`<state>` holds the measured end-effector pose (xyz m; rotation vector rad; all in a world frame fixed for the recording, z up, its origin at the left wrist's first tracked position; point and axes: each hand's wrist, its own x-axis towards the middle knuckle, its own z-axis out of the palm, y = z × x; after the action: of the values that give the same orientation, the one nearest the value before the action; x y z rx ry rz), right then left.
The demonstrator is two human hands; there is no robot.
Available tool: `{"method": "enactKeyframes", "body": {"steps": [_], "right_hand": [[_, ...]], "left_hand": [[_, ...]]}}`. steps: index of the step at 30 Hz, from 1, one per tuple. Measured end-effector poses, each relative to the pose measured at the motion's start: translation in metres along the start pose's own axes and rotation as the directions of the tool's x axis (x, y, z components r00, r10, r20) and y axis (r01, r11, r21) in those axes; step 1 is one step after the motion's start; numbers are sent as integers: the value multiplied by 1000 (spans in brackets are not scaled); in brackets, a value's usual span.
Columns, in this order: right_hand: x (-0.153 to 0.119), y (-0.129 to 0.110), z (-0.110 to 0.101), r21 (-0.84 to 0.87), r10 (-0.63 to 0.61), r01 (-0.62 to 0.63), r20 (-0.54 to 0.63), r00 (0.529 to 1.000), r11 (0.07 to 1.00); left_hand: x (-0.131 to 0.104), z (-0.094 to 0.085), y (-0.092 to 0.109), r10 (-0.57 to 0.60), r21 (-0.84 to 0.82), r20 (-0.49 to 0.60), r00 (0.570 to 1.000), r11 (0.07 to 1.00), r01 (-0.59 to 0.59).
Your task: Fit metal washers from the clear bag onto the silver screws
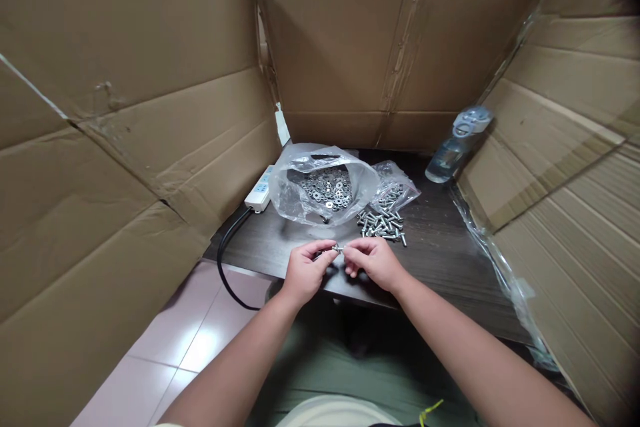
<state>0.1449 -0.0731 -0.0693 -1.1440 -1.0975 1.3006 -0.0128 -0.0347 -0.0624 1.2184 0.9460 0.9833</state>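
Note:
Near the front edge of the table, both hands meet at one small silvery bolt (340, 249). My left hand (309, 268) is closed, its thumb and forefinger pinching the bolt's left end. From the other side my right hand (376, 261) grips the right end between its fingertips. Whether a washer sits on the bolt is too small to tell. Just beyond my right hand lies a loose pile of bolts (383, 223). Past my left hand, an open clear plastic bag (285, 197) holds many metal washers (330, 190).
A smaller clear bag (405, 188) with bolts lies behind the pile. At the left table edge is a white power strip (259, 197) with a black cable (221, 260). A water bottle (450, 157) stands at the back right. Cardboard walls (340, 33) enclose the dark table (445, 247).

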Motion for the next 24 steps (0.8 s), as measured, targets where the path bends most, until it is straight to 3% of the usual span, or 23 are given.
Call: {"method": "enactKeyframes", "body": {"steps": [4, 7, 9, 12, 15, 19, 21, 24], "right_hand": [[0, -1, 1, 13, 18, -17, -83, 996, 1000], [-2, -2, -1, 108, -53, 57, -41, 998, 993], [-1, -1, -1, 81, -70, 69, 6, 998, 994], [0, 1, -1, -23, 9, -9, 1, 1000, 1000], [0, 0, 0, 24, 59, -57, -48, 997, 998], [-2, -1, -2, 120, -41, 39, 10, 999, 992], [-2, 0, -2, 67, -55, 52, 42, 998, 996], [0, 1, -1, -37, 29, -29, 1, 1000, 999]], "left_hand": [[0, 0, -1, 0, 3, -3, 1000, 1000, 0], [0, 0, -1, -2, -11, -13, 1000, 1000, 2], [0, 1, 0, -1, -7, -10, 1000, 1000, 0], [0, 1, 2, 10, 28, -1, 1000, 1000, -10], [-1, 0, 1, 24, 61, 0, 1000, 998, -24], [0, 0, -1, 38, 58, 1, 999, 998, -38], [1, 0, -1, 41, 62, 8, 999, 997, -41], [1, 0, -2, 41, 81, 5, 999, 996, -42]]}}
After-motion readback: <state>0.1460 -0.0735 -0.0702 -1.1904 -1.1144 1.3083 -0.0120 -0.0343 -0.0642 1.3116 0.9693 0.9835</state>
